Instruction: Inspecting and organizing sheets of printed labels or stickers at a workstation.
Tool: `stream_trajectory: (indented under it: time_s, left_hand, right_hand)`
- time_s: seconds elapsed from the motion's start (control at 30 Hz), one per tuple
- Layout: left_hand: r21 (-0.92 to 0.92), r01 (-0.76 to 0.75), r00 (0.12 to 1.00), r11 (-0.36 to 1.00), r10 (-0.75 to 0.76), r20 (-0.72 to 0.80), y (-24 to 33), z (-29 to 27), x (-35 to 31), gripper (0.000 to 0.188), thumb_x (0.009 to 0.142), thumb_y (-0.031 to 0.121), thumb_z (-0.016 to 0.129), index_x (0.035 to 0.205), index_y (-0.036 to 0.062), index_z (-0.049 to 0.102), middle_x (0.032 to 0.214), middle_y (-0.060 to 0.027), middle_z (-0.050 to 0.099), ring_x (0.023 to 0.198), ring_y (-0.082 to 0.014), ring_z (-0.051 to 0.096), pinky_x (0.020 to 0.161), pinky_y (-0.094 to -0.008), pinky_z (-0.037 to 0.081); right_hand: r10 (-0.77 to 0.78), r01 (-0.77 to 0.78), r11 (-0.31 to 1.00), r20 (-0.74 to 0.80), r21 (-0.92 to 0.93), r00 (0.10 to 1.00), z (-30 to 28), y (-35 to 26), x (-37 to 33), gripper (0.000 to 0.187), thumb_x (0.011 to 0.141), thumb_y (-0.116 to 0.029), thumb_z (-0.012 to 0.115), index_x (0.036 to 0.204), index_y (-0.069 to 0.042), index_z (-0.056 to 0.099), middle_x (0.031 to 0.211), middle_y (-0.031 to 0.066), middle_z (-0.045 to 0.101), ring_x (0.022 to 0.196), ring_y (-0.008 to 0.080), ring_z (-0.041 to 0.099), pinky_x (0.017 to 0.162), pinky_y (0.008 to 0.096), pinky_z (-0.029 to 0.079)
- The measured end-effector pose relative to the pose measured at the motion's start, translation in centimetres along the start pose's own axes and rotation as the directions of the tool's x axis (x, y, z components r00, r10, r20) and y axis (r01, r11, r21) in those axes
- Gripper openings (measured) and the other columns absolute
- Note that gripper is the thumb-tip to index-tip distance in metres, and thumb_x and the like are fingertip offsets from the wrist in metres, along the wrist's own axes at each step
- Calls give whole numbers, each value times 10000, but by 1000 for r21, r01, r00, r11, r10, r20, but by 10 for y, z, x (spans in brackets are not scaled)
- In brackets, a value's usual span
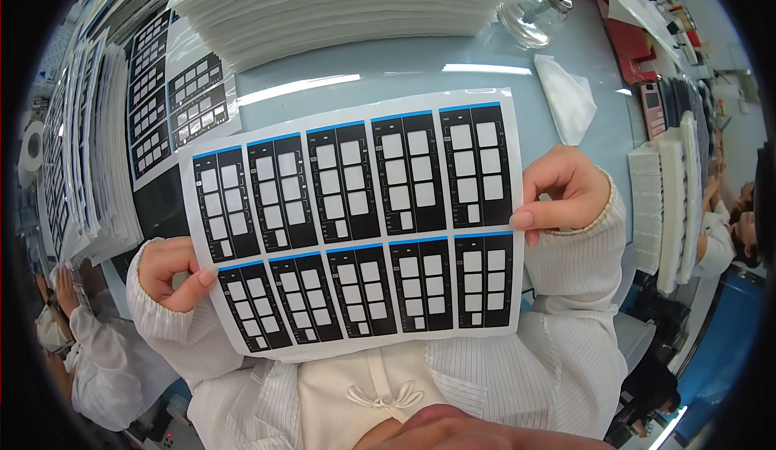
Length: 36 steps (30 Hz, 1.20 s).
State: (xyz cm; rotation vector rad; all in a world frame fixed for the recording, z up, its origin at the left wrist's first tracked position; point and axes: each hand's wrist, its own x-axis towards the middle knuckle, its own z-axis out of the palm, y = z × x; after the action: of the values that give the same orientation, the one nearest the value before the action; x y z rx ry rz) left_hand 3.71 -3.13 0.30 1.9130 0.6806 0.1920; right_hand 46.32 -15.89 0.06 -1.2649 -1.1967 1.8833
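A white sheet (pixel 311 252) printed with two rows of black panels is held up before me, its printed side showing. Each panel carries a blue top strip and several white rectangles. My left hand (pixel 174 274) pinches the sheet's left edge between thumb and fingers. On the opposite side my right hand (pixel 564 190) grips the right edge, thumb on the printed face. The sheet lies nearly flat between both hands, slightly tilted, hiding the table's near edge.
Beyond the sheet rises a thick stack of white sheets (pixel 347 17). A glass dispenser bottle (pixel 535 15) and a folded white cloth (pixel 564 98) sit at the right back. More printed sheets (pixel 89 151) are piled at left. A pink calculator (pixel 652 110) lies far right. Other people work on both sides.
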Motion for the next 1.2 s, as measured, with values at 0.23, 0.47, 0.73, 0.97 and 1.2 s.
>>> stream_trajectory:
  time_s: [0.23, 0.47, 0.73, 0.97, 1.2]
  left_hand:
    - [23, -31, 999, 999, 31, 10, 0, -1, 1, 215, 792, 101, 557, 603, 9, 510, 645, -99, 601, 521, -173, 537, 505, -249, 413]
    - [42, -76, 997, 996, 77, -25, 1, 0, -1, 225, 800, 119, 555, 608, 11, 512, 643, -106, 601, 517, -181, 548, 489, -254, 415]
    - [61, -52, 998, 997, 53, -14, 1, -2, -1, 239, 809, 135, 555, 610, 8, 517, 643, -110, 608, 513, -178, 554, 495, -255, 426]
    - [54, -39, 999, 998, 41, -29, 0, -3, -2, 248, 811, 142, 557, 607, 7, 514, 644, -108, 606, 519, -178, 558, 497, -255, 427]
    - [22, -80, 997, 997, 80, -21, -3, -3, -1, 243, 814, 135, 559, 609, 13, 513, 656, -100, 606, 533, -173, 550, 513, -259, 426]
  right_hand:
    - [-35, 37, 997, 17, -64, 999, 1, -1, -3, 164, 790, -95, 651, 662, 1, 620, 586, 34, 610, 528, 71, 559, 483, 187, 396]
    - [-86, 92, 990, 60, -105, 994, 0, 0, -3, 153, 789, -90, 650, 672, 3, 621, 603, 35, 615, 529, 72, 562, 472, 181, 389]
    - [-98, 104, 990, 64, -94, 993, -1, 1, -2, 139, 789, -77, 647, 683, 8, 620, 621, 41, 617, 538, 79, 572, 473, 181, 399]
    - [-102, 107, 991, 65, -77, 993, 0, -2, -2, 135, 791, -72, 644, 689, 14, 621, 623, 49, 616, 541, 85, 576, 482, 188, 412]
    - [-117, 120, 990, 51, -77, 992, -2, 0, -2, 139, 786, -76, 648, 687, 17, 622, 617, 54, 616, 536, 97, 578, 484, 196, 419]
